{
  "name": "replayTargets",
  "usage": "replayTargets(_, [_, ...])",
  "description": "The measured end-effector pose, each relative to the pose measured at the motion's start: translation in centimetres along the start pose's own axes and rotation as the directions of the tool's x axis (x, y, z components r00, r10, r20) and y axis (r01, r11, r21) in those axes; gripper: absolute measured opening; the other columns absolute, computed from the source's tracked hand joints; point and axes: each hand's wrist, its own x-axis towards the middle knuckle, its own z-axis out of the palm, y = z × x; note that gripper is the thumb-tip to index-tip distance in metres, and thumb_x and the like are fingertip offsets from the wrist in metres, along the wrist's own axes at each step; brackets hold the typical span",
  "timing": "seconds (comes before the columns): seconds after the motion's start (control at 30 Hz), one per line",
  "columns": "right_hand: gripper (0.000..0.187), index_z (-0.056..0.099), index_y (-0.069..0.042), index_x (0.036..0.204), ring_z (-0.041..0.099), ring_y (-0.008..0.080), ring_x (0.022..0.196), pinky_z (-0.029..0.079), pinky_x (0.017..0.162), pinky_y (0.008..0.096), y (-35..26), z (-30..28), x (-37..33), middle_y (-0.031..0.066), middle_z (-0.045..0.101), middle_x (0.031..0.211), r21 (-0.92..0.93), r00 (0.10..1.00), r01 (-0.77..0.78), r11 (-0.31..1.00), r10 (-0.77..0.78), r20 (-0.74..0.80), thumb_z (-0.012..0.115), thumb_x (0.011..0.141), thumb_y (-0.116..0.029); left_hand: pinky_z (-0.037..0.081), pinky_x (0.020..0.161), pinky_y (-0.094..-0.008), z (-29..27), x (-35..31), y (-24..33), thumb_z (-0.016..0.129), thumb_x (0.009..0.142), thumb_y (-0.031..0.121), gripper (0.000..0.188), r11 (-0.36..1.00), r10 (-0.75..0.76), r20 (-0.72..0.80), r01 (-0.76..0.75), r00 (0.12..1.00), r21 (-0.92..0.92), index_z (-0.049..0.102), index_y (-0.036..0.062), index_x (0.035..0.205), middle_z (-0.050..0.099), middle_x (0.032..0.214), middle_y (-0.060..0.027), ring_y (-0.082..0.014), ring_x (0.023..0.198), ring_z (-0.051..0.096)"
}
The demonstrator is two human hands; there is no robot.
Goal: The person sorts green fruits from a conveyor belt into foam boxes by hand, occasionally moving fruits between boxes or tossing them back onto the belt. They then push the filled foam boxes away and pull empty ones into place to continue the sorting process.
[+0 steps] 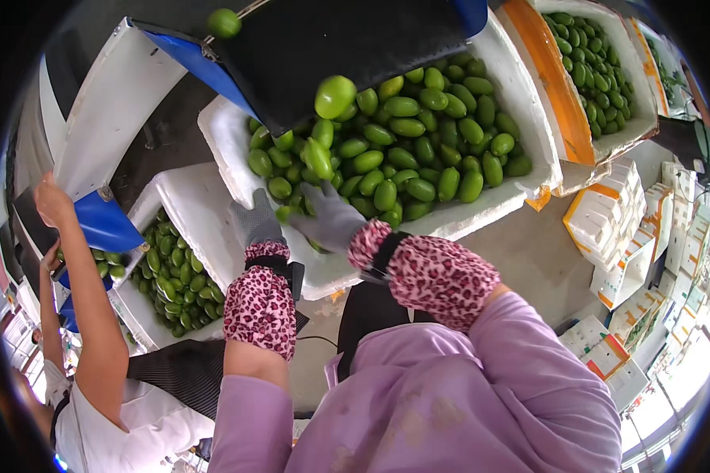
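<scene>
Both my hands wear grey gloves and reach to the near left of a white foam box (501, 206) filled with green oval fruits (406, 128). My left hand (259, 221) lies at the box's near left rim, its fingers stretched out and nothing visible in it. Just inside the near wall, my right hand (329, 218) is over the fruits with fingers and thumb apart; a blurred green fruit lies by its thumb. A black conveyor belt (331, 47) ends above the box. One large fruit (335, 96) is at its lower edge, and another streaked fruit (318, 159) is below.
At my left, a second foam box (201, 213) holds more green fruits. A co-worker's arm (95, 299) reaches up beside it toward a white panel (118, 102). Another filled box (521, 55) stands at the far right. Stacked foam boxes (607, 213) line the right side.
</scene>
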Motion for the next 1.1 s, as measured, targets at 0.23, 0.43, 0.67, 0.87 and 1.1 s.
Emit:
replayTargets(0.23, [0.037, 0.056, -0.008, 0.128, 0.064, 0.0256, 0.099, 0.056, 0.072, 0.0427, 5.3, -13.5, -1.0, 0.0121, 0.055, 0.126, -0.948, 0.988, 0.010, 0.318, 0.144, 0.059, 0.054, 0.092, -0.017, 0.048, 0.097, -0.0429, 1.1, -0.3, -0.5, 0.064, 0.090, 0.036, 0.062, 0.999, 0.040, -0.016, -0.040, 0.999, 0.016, 0.048, -0.0079, 0.130, 0.060, 0.126, -0.0270, -0.0381, 0.114, 0.060])
replayTargets(0.43, [0.032, 0.061, -0.013, 0.125, 0.067, 0.0244, 0.097, 0.057, 0.076, 0.0399, 9.1, -21.1, 4.9, 0.0089, 0.065, 0.115, -0.962, 0.758, 0.061, 0.267, -0.640, -0.130, 0.051, 0.095, -0.021, 0.048, 0.098, -0.0418, 0.8, -0.3, 0.1, 0.064, 0.089, 0.035, 0.060, 0.998, 0.031, -0.012, -0.030, 0.999, 0.050, 0.049, -0.0061, 0.130, 0.062, 0.123, -0.0247, -0.0368, 0.115, 0.061])
replayTargets(0.67, [0.043, 0.054, -0.013, 0.137, 0.054, 0.0322, 0.127, 0.043, 0.107, 0.0460, 7.2, -22.5, 12.9, 0.0110, 0.052, 0.144, -0.877, 0.844, -0.039, 0.479, -0.454, -0.285, 0.038, 0.102, -0.032, 0.048, 0.098, -0.0417, 0.3, -0.5, 0.6, 0.064, 0.090, 0.036, 0.059, 0.994, 0.038, -0.028, -0.035, 0.999, 0.102, 0.051, -0.0059, 0.129, 0.062, 0.123, -0.0248, -0.0381, 0.115, 0.061])
replayTargets(0.87, [0.055, 0.062, -0.008, 0.122, 0.063, 0.0295, 0.110, 0.053, 0.087, 0.0452, 2.7, -20.1, 5.2, 0.0159, 0.064, 0.120, -0.981, 0.994, -0.093, 0.171, -0.041, -0.101, 0.062, 0.088, -0.051, 0.049, 0.096, -0.0431, 0.7, -0.3, -0.1, 0.067, 0.088, 0.028, 0.054, 0.989, 0.035, -0.090, -0.021, 0.995, 0.145, 0.053, -0.0077, 0.126, 0.063, 0.121, -0.0274, -0.0377, 0.113, 0.062])
replayTargets(1.1, [0.059, 0.060, -0.007, 0.127, 0.067, 0.0246, 0.097, 0.052, 0.087, 0.0379, 8.0, -16.1, -12.5, 0.0140, 0.069, 0.106, -0.202, 0.770, -0.076, 0.976, -0.071, -0.634, 0.072, 0.084, -0.047, 0.044, 0.105, -0.0469, 1.7, 1.3, -3.0, 0.060, 0.089, 0.049, 0.075, 0.925, 0.163, -0.122, -0.108, 0.979, 0.365, 0.050, -0.0107, 0.134, 0.060, 0.125, -0.0329, -0.0435, 0.118, 0.058])
